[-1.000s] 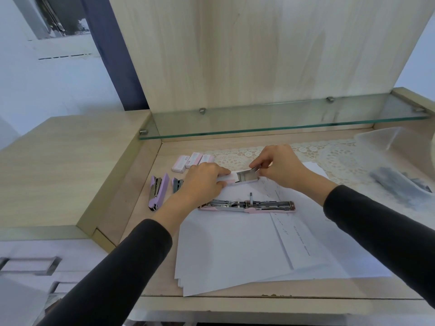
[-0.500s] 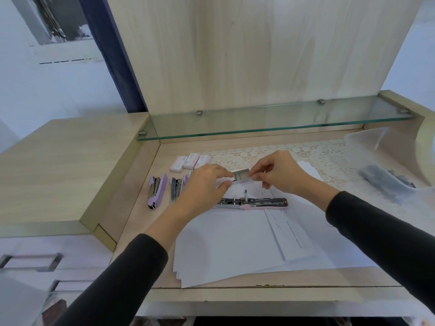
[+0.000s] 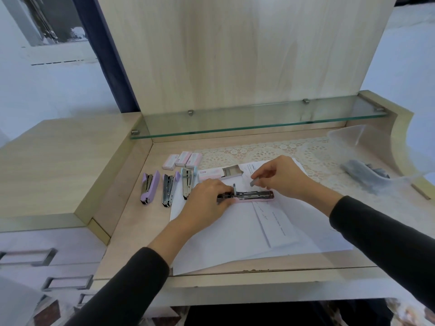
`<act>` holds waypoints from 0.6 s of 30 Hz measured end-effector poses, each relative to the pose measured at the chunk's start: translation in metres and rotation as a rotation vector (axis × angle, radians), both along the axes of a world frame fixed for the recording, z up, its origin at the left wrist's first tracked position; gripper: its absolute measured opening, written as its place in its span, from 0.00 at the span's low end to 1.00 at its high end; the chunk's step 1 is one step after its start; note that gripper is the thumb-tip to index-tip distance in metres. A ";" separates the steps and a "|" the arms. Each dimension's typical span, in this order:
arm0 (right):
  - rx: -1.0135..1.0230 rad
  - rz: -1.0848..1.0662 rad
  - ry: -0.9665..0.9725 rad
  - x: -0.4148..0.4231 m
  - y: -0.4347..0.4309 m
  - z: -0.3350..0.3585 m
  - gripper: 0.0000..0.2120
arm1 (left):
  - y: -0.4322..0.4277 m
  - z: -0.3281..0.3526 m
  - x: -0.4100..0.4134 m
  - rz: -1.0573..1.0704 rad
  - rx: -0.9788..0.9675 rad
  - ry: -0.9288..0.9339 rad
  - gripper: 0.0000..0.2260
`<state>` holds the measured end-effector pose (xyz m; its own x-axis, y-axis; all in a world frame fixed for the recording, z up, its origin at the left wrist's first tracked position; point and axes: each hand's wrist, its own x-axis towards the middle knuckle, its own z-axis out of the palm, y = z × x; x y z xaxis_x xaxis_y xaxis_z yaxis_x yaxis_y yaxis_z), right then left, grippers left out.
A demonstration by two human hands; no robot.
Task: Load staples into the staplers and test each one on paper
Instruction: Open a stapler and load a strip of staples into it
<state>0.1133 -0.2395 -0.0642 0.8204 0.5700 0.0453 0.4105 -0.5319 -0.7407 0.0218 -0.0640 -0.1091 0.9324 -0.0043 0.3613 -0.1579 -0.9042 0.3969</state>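
A pink stapler (image 3: 254, 196) lies flipped open on the white paper (image 3: 233, 234). My left hand (image 3: 207, 203) presses on its left end and holds it down. My right hand (image 3: 280, 176) hovers just above the stapler's right half and pinches a small grey strip of staples (image 3: 253, 183). An open pink staple box (image 3: 220, 173) lies behind the stapler, its drawer pulled out. To the left stand three more staplers side by side: a purple stapler (image 3: 148, 187), a second purple-tipped stapler (image 3: 170, 188) and a light blue stapler (image 3: 187, 183).
Three shut pink staple boxes (image 3: 182, 160) sit at the back left. A lace mat (image 3: 270, 152) covers the rear of the desk, with a clear plastic bag (image 3: 367, 170) at the right. A glass shelf (image 3: 259, 121) overhangs the back.
Both hands were on the staple box. The box now lies on the desk, my left hand has dropped onto the stapler, and my right hand has come away with a staple strip.
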 end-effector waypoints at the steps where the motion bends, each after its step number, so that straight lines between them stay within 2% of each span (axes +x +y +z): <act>1: 0.013 0.011 -0.009 -0.002 -0.001 0.000 0.04 | 0.000 -0.002 -0.001 0.005 -0.002 -0.031 0.09; 9: 0.147 0.080 -0.032 -0.017 -0.005 -0.014 0.06 | -0.002 -0.016 -0.007 0.014 -0.010 -0.154 0.09; 14: 0.172 0.079 -0.077 -0.022 -0.003 -0.019 0.07 | -0.001 -0.020 -0.007 -0.009 0.003 -0.205 0.15; 18: 0.176 0.083 -0.072 -0.021 0.001 -0.023 0.08 | -0.001 -0.022 -0.007 -0.019 0.001 -0.225 0.15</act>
<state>0.0921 -0.2387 -0.0875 0.7622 0.6134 0.2067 0.5026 -0.3596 -0.7862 0.0144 -0.0652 -0.1313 0.8280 -0.0212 0.5604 -0.2592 -0.9006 0.3489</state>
